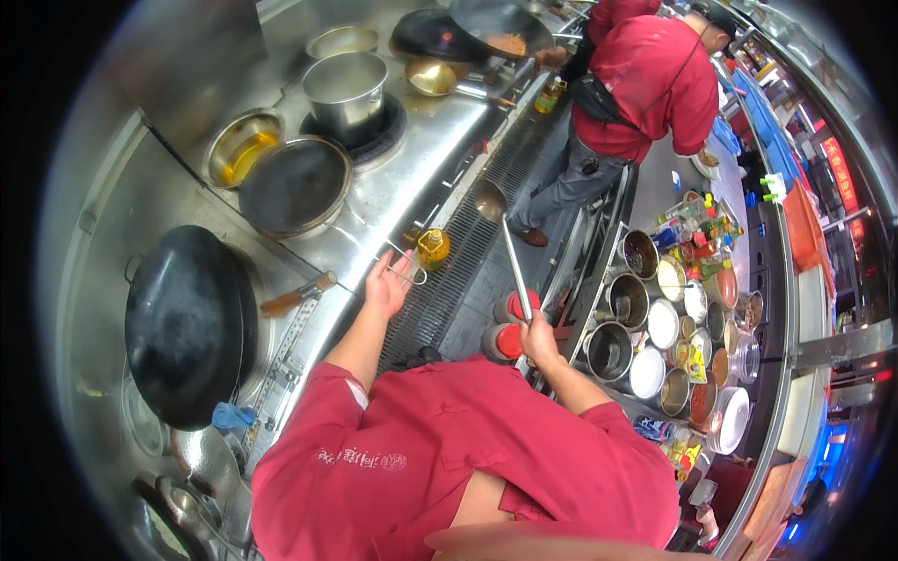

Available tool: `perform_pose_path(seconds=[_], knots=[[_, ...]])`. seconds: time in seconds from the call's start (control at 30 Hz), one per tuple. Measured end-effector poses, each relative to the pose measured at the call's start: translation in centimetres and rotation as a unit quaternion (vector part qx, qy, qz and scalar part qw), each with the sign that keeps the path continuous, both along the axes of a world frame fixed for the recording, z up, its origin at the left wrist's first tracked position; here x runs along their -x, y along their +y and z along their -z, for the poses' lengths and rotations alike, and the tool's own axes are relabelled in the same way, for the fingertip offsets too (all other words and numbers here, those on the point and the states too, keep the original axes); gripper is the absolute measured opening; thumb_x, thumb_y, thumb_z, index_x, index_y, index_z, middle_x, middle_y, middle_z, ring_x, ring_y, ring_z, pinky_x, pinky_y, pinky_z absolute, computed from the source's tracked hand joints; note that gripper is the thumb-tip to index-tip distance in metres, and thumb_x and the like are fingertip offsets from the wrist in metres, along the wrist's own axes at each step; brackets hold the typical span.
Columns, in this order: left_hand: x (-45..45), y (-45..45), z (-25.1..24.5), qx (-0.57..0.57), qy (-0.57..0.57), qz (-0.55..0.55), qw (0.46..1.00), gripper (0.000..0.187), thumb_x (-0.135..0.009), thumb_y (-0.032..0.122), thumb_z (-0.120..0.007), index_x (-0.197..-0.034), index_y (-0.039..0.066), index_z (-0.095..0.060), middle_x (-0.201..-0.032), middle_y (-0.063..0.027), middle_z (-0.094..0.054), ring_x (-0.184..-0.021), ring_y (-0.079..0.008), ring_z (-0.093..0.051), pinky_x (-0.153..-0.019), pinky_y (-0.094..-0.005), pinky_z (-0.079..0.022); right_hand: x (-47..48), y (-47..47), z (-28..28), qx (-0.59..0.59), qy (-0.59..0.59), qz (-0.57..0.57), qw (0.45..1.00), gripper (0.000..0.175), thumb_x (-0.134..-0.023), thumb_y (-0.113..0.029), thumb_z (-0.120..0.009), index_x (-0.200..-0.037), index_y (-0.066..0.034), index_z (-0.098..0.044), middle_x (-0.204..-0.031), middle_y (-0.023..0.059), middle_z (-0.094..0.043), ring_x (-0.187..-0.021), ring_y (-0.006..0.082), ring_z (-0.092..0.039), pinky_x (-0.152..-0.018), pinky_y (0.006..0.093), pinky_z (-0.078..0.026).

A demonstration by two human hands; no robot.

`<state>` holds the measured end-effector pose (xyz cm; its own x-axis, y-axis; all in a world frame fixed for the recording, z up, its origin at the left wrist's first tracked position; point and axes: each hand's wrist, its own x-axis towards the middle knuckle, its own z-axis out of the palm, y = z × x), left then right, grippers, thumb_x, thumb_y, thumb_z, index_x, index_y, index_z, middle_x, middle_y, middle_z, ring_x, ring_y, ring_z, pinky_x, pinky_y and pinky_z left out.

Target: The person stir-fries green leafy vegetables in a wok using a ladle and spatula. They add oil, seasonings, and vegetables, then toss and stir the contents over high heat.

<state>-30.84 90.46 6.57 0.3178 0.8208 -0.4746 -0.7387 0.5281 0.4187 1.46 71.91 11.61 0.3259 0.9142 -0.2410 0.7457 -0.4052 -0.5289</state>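
Note:
My right hand (540, 340) grips the handle end of a long steel ladle (518, 266). Its bowl points away from me, over the floor. My left hand (387, 286) is at the stove's front edge, palm turned up, against the looped wire handle (407, 265) of a round, dark strainer or pan (296, 186). Whether the fingers close around the wire is unclear. That dark round thing partly covers what is below it, beside a steel basin (242, 149) of yellow oil. Near my left forearm, a wooden-handled brush (298, 294) lies on the steel counter.
A large black wok (186, 326) leans at the left. A steel pot (345, 88) sits on a burner. Oil bottles (433, 249) stand along the floor grating (449, 280). A co-worker (649, 77) bends over the right counter, which holds several seasoning pots (663, 324). Red-lidded containers (506, 341) stand below.

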Motion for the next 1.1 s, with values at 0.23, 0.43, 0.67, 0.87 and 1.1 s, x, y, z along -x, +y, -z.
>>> perform_pose_path(seconds=[0.23,0.43,0.67,0.87,1.1], knots=[[5.4,-2.4,-10.7,-0.12,0.049,-0.114,0.985,0.026,-0.095,0.007,-0.056,-0.12,0.001,-0.056,-0.072,-0.0046,-0.05,-0.061,-0.0168,-0.049,-0.058,-0.0341,-0.044,3.1,6.6,-5.8,0.006,0.415,-0.01,0.91,0.021,-0.093,-0.007,-0.059,-0.112,-0.0006,-0.052,-0.077,0.0111,-0.062,-0.063,0.0199,-0.063,-0.052,0.0343,-0.051],[16.0,-10.6,-18.8,-0.164,0.096,-0.092,0.977,0.031,-0.095,0.01,-0.06,-0.124,-0.001,-0.057,-0.071,-0.0029,-0.048,-0.06,-0.0145,-0.047,-0.057,-0.0304,-0.043,11.9,20.0,-13.3,0.116,0.552,-0.103,0.819,0.01,-0.092,-0.006,-0.061,-0.1,-0.0003,-0.059,-0.077,0.0064,-0.062,-0.054,0.011,-0.054,-0.044,0.0262,-0.042],[23.9,-21.8,-21.8,-0.202,0.192,-0.178,0.944,0.033,-0.093,0.009,-0.064,-0.123,-0.004,-0.059,-0.07,-0.0024,-0.05,-0.058,-0.0122,-0.049,-0.052,-0.0284,-0.046,24.3,28.9,-13.4,0.105,0.048,-0.291,0.95,0.021,-0.089,-0.013,-0.057,-0.09,0.0082,-0.06,-0.061,0.014,-0.061,-0.046,0.0232,-0.059,-0.041,0.0377,-0.044],[27.3,-29.7,-19.9,-0.152,0.255,-0.269,0.916,0.033,-0.093,0.011,-0.064,-0.122,-0.003,-0.06,-0.068,-0.002,-0.048,-0.056,-0.0124,-0.047,-0.049,-0.0288,-0.043,27.6,30.2,-12.4,0.286,0.375,-0.191,0.861,0.014,-0.093,-0.007,-0.053,-0.089,0.0052,-0.057,-0.065,0.0055,-0.054,-0.047,0.0111,-0.05,-0.04,0.0244,-0.043],[29.4,-34.2,-18.2,-0.105,0.209,-0.356,0.905,0.03,-0.093,0.006,-0.061,-0.121,-0.003,-0.06,-0.067,-0.0019,-0.049,-0.056,-0.0129,-0.047,-0.048,-0.0287,-0.041,27.0,28.1,-12.0,0.433,0.717,0.068,0.542,0.029,-0.097,-0.006,-0.047,-0.12,0.0116,-0.044,-0.082,0.005,-0.052,-0.057,0.0062,-0.05,-0.046,0.0159,-0.046]])
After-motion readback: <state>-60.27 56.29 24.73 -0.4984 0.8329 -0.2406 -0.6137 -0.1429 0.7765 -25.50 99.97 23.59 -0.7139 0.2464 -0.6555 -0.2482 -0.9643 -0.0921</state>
